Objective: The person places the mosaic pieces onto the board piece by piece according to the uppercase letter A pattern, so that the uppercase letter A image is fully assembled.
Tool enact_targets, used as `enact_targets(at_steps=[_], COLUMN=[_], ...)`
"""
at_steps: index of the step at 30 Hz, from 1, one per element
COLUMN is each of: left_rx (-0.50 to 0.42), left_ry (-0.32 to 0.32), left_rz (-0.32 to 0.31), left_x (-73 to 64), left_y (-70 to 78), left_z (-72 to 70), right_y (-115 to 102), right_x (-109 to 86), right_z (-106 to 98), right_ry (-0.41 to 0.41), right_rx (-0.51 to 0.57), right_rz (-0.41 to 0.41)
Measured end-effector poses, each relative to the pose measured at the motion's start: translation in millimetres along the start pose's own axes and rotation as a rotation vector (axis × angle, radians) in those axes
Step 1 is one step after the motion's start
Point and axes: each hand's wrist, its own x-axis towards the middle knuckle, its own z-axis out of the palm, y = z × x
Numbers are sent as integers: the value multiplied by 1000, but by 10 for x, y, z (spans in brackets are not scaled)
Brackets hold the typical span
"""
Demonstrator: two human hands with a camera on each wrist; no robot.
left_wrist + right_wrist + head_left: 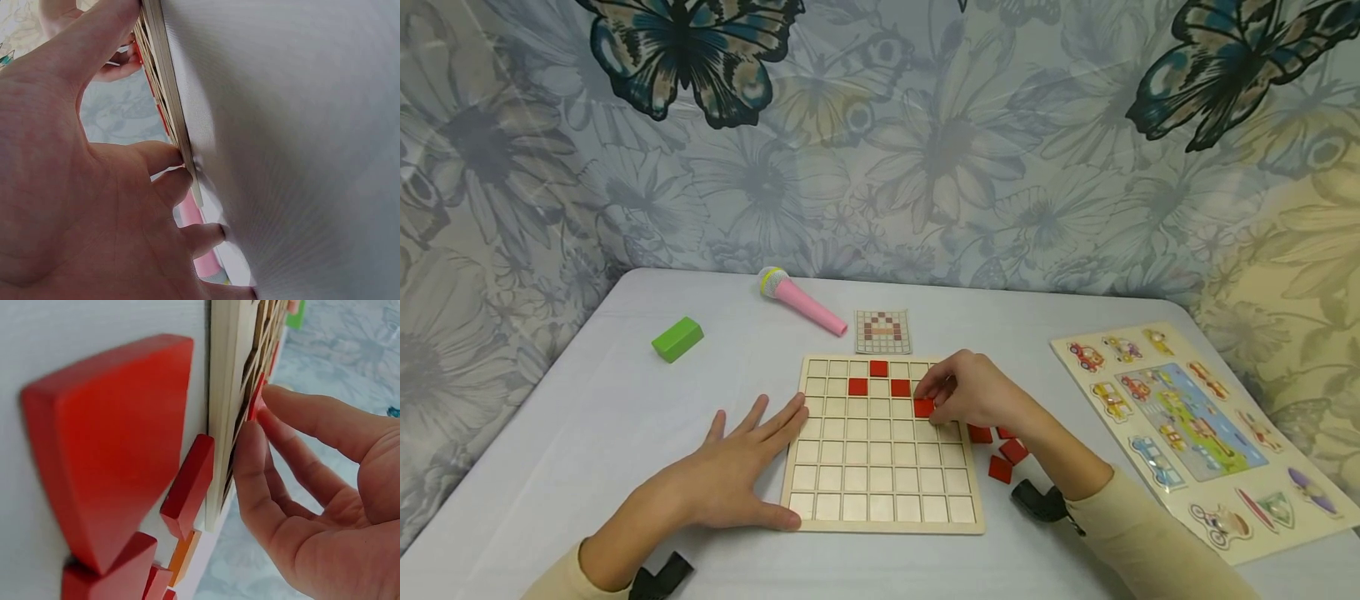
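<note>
A wooden grid board lies on the white table. My left hand has its fingers spread, with fingertips and thumb touching the board's left edge. Between thumb and fingers, my right hand pinches a red square tile at a cell in the third row, near the right side. Three other red tiles sit in the grid: one in the top row and two in the second row, left and right. Several loose red tiles lie beside the board under the right forearm; an orange tile shows among them in the right wrist view.
A small card with a grid pattern lies just behind the board. Farther back is a pink toy microphone, and a green block stands at left. A picture puzzle board covers the table's right side.
</note>
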Motion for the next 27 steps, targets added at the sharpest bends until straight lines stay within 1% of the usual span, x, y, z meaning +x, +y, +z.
enact_targets(at_steps=[10,13,20,27], left_rx=[7,7,2,-3], left_ry=[0,-1,11,11], left_rz=[5,3,22,21], left_x=[7,9,-2,-9], left_y=[0,-2,-9,-8], left_z=[1,4,5,3], right_y=[40,61,134,226], right_x=[-98,-140,-232,-336], right_z=[-141,-202,-289,-312], right_ry=[29,45,83,81], right_rx=[9,24,22,34], right_rz=[-57,-53,2,-7])
